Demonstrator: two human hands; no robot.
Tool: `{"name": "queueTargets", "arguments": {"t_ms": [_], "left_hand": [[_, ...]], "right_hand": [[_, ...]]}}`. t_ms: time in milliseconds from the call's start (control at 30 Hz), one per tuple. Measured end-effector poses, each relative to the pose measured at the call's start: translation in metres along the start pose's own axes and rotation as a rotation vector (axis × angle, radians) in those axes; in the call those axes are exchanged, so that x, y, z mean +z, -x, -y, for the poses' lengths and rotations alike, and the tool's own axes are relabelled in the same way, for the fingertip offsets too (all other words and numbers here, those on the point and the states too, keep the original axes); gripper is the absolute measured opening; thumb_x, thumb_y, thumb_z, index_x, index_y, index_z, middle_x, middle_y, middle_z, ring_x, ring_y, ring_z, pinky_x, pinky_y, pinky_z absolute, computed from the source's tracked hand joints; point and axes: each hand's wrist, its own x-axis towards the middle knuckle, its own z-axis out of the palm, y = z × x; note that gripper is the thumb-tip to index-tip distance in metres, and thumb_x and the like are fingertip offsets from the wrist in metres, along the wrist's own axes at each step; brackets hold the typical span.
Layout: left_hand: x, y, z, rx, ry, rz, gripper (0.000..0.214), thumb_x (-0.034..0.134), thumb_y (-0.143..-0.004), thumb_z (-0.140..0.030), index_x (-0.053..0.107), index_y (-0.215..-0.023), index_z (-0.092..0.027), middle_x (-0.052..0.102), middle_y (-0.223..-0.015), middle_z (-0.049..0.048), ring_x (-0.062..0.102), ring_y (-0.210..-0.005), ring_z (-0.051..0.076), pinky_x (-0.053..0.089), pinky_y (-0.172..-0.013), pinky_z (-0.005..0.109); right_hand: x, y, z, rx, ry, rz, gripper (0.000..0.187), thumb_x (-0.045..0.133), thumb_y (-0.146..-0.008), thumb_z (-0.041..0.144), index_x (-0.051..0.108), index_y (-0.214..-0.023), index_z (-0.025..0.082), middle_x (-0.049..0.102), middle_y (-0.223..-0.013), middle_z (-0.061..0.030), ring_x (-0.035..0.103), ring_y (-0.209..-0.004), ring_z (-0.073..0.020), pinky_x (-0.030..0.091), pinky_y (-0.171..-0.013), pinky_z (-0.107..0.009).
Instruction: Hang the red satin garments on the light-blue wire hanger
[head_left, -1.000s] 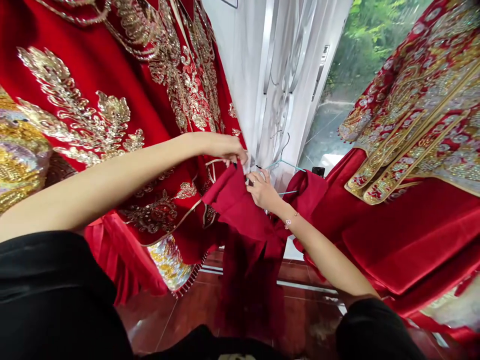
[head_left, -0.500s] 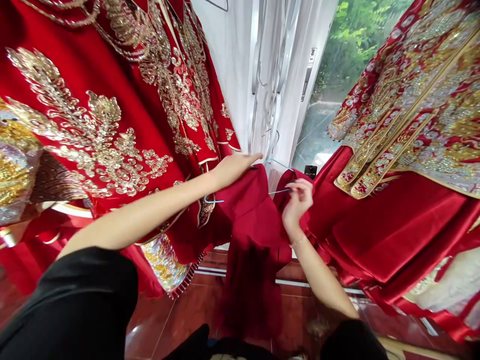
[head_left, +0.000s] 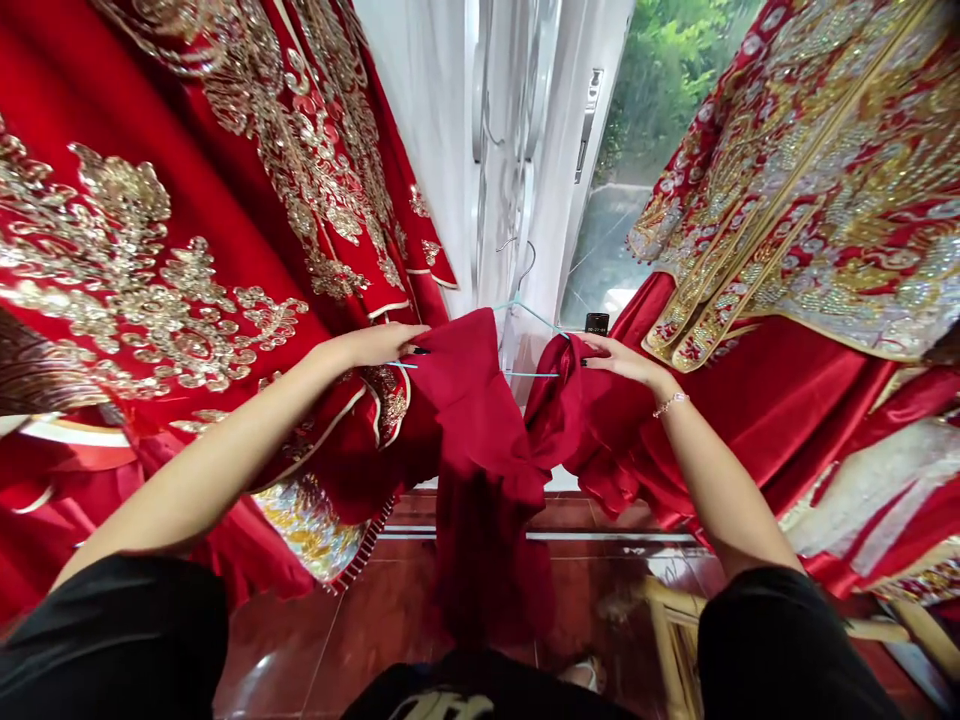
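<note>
Dark red plain cloth, one piece: a dark red garment (head_left: 480, 420) hangs centre frame on one pale blue hanger (head_left: 529, 374), between the two hands and in front of the white curtain (head_left: 442, 150). We see the hanger's hook up by the curtain and its bar bare in the gap between the two shoulders.

We count two hands. The left hand (head_left: 379, 345) is at the garment's left shoulder, fingers closed and pinching the cloth edge by the hanger's end. The right hand (head_left: 626, 362) is on the right shoulder, fingers curled down onto the bunched cloth, gripping it. There is one bracelet (head_left: 670, 403) on the right wrist.

We count two embroidered robes: the left robe (head_left: 187, 260), red with gold floral work, just beside the left forearm, and the right robe (head_left: 810, 170), denser gold and silver, just beside the right hand. One small black object (head_left: 596, 322) sits beyond the right fingers; we cannot tell what it is. One window (head_left: 645, 110) shows greenery. The red-brown tiled floor (head_left: 345, 630) lies below.
</note>
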Motion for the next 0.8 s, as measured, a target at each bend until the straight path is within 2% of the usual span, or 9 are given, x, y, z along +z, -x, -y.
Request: {"name": "queueTargets", "arguments": {"t_ms": [33, 100, 167, 233, 333, 467, 600, 700, 800], "left_hand": [[0.001, -0.005, -0.005, 0.002, 0.0, -0.015, 0.054, 0.054, -0.095, -0.045, 0.043, -0.145, -0.027, 0.07, -0.123, 0.0118, 0.065, -0.118, 0.031, 0.045, -0.105, 0.049], [0.007, -0.015, -0.016, 0.006, 0.004, -0.044, 0.06, 0.052, -0.095, -0.046, 0.037, -0.15, -0.028, 0.065, -0.133, 0.0125, 0.058, -0.128, 0.032, 0.04, -0.109, 0.051], [0.016, -0.024, -0.027, 0.013, 0.019, -0.063, 0.062, 0.05, -0.095, -0.046, 0.033, -0.153, -0.029, 0.061, -0.14, 0.0121, 0.053, -0.133, 0.033, 0.036, -0.112, 0.053], [0.026, -0.03, -0.032, 0.001, 0.044, -0.073, 0.062, 0.048, -0.096, -0.043, 0.031, -0.154, -0.029, 0.057, -0.145, 0.0118, 0.05, -0.136, 0.033, 0.032, -0.114, 0.054], [0.041, -0.034, -0.034, -0.068, 0.072, -0.135, 0.059, 0.049, -0.095, -0.043, 0.036, -0.151, -0.025, 0.056, -0.146, 0.0137, 0.049, -0.134, 0.033, 0.03, -0.113, 0.053], [0.057, -0.038, -0.034, -0.134, 0.112, -0.221, 0.056, 0.055, -0.093, -0.047, 0.045, -0.144, -0.026, 0.057, -0.144, 0.0125, 0.05, -0.13, 0.033, 0.032, -0.109, 0.05], [0.07, -0.044, -0.027, -0.126, 0.183, -0.221, 0.056, 0.055, -0.093, -0.047, 0.044, -0.145, -0.028, 0.054, -0.149, 0.0109, 0.048, -0.134, 0.032, 0.033, -0.11, 0.049], [0.073, -0.043, -0.009, -0.061, 0.19, -0.245, 0.054, 0.053, -0.095, -0.044, 0.045, -0.144, -0.023, 0.054, -0.15, 0.0127, 0.049, -0.136, 0.03, 0.032, -0.114, 0.047], [0.067, -0.03, 0.019, -0.067, 0.124, -0.285, 0.043, 0.046, -0.097, -0.041, 0.055, -0.134, -0.02, 0.064, -0.137, 0.0128, 0.058, -0.125, 0.027, 0.036, -0.114, 0.043]], "right_hand": [[0.005, 0.005, 0.005, -0.017, -0.006, -0.018, 0.059, 0.065, -0.079, 0.04, 0.057, -0.136, 0.026, 0.057, -0.148, -0.0085, 0.052, -0.137, -0.0279, 0.037, -0.117, -0.048], [0.02, 0.015, 0.017, -0.051, 0.055, -0.209, 0.052, 0.055, -0.086, 0.043, 0.056, -0.135, 0.025, 0.06, -0.142, -0.01, 0.055, -0.132, -0.0268, 0.039, -0.114, -0.048], [0.038, 0.023, 0.028, -0.026, 0.265, -0.486, 0.048, 0.051, -0.088, 0.046, 0.057, -0.129, 0.022, 0.062, -0.135, -0.0143, 0.056, -0.127, -0.0291, 0.04, -0.11, -0.05], [0.054, 0.027, 0.038, 0.082, 0.541, -0.629, 0.04, 0.056, -0.087, 0.047, 0.061, -0.115, 0.019, 0.066, -0.123, -0.0178, 0.058, -0.118, -0.0325, 0.042, -0.103, -0.051], [0.062, 0.021, 0.048, 0.265, 0.669, -0.504, 0.017, 0.056, -0.088, 0.035, 0.062, -0.083, 0.02, 0.07, -0.087, -0.012, 0.065, -0.09, -0.0288, 0.047, -0.082, -0.041], [0.044, 0.002, 0.059, 0.261, 0.4, -0.535, 0.025, 0.058, -0.079, 0.02, 0.047, -0.057, 0.023, 0.055, -0.054, -0.0002, 0.055, -0.057, -0.0174, 0.041, -0.061, -0.031], [0.035, -0.013, 0.084, 0.122, 0.305, -0.651, 0.016, 0.059, -0.075, 0.017, 0.053, -0.061, 0.022, 0.054, -0.053, 0.0021, 0.051, -0.053, -0.0146, 0.042, -0.061, -0.03], [0.034, -0.011, 0.101, 0.043, 0.313, -0.436, 0.006, 0.063, -0.076, 0.022, 0.063, -0.071, 0.018, 0.059, -0.06, 0.0012, 0.053, -0.059, -0.0147, 0.044, -0.065, -0.03], [0.022, 0.003, 0.096, -0.023, 0.349, -0.299, 0.019, 0.064, -0.08, 0.03, 0.072, -0.091, 0.017, 0.067, -0.078, -0.0031, 0.059, -0.071, -0.0174, 0.049, -0.076, -0.033]]}}
